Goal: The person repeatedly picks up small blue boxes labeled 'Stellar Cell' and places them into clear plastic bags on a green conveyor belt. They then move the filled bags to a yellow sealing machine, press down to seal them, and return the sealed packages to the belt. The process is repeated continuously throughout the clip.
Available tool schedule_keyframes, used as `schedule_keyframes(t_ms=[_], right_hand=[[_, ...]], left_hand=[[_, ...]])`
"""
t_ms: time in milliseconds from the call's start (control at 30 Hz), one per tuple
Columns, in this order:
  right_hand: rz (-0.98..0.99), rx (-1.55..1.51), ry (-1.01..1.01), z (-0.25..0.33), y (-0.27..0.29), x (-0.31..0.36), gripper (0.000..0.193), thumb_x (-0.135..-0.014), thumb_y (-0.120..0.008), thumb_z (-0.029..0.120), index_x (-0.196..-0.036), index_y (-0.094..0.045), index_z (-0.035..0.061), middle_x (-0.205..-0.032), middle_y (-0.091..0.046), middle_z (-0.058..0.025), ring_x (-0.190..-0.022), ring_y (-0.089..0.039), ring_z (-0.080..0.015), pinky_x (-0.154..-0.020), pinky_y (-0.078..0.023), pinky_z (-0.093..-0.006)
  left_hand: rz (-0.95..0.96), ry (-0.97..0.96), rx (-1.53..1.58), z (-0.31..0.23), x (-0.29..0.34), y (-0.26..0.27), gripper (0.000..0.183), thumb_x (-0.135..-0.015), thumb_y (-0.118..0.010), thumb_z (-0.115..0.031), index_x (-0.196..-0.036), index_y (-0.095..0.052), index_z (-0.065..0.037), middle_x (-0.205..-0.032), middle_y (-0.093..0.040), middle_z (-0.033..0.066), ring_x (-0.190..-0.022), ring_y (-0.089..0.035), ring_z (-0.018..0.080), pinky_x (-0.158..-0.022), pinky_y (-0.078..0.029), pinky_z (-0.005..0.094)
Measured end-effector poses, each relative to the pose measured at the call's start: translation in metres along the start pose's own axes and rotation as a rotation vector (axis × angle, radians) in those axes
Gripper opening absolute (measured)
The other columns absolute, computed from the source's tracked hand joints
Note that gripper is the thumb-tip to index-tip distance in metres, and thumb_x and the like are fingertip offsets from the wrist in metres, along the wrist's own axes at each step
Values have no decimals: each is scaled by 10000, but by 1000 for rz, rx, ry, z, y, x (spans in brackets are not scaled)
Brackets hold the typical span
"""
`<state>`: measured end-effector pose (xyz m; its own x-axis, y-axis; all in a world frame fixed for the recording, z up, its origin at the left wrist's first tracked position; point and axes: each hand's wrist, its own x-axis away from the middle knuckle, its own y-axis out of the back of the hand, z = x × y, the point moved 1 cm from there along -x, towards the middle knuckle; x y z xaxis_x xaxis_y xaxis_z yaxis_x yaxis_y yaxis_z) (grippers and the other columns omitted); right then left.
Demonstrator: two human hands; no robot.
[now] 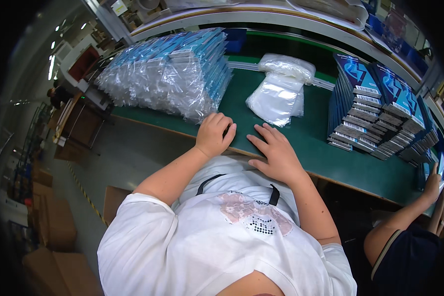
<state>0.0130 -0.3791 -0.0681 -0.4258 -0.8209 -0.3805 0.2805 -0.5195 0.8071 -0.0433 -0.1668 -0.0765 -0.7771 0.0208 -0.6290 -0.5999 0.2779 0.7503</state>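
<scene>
My left hand [215,134] rests at the front edge of the green table [241,143], its fingers loosely curled. No object shows in it; it is nearest to the corner of a big stack of bagged flat boxes [172,69], blue and grey under clear plastic. Beside it, my right hand [277,154] is open and empty, fingers spread over the table edge. Beyond my hands lies a pile of clear plastic bags [278,93], partly fanned toward me.
Tall stacks of unbagged dark blue boxes [365,111] stand on the right. A co-worker's hand [433,185] holds something bright at the far right. A shelf [261,17] spans the back. Brown cartons [56,227] sit on the floor at left.
</scene>
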Motion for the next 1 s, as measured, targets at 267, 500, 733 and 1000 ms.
schedule_keyframes(t_ms=[267,500,733,1000], right_hand=[[-10,-10,11,-7,-6,3,538,-769,-677,265,-1252,-543,73,-1379,-412,-175,-1316,-331,-342,-1097,-254,-435],[-29,-20,29,-9,-8,5,524,-777,-672,268,-1242,-546,63,-1369,-416,-192,-1308,-334,-359,-1087,-262,-441],[-39,-29,26,-10,-9,4,522,-796,-655,308,-1235,-546,49,-1362,-421,-197,-1303,-341,-361,-1081,-268,-443],[-60,-56,16,-12,-9,3,527,-847,-595,366,-1225,-536,4,-1346,-434,-210,-1287,-360,-369,-1077,-267,-448]], left_hand=[[-59,-59,-79,-3,0,-2,93,-810,-564,-143,-814,-561,-50,-849,-523,102,-840,-512,298,-737,-420,395],[-30,-54,-29,-8,2,-1,95,-820,-532,-96,-867,-559,-18,-898,-522,129,-881,-513,318,-785,-432,409],[-47,-92,-38,-7,0,-2,102,-812,-531,-89,-867,-555,-6,-915,-524,143,-887,-514,330,-792,-435,416],[-20,-50,2,-7,1,-3,94,-818,-532,-96,-854,-563,-15,-902,-532,139,-865,-518,328,-782,-434,408]])
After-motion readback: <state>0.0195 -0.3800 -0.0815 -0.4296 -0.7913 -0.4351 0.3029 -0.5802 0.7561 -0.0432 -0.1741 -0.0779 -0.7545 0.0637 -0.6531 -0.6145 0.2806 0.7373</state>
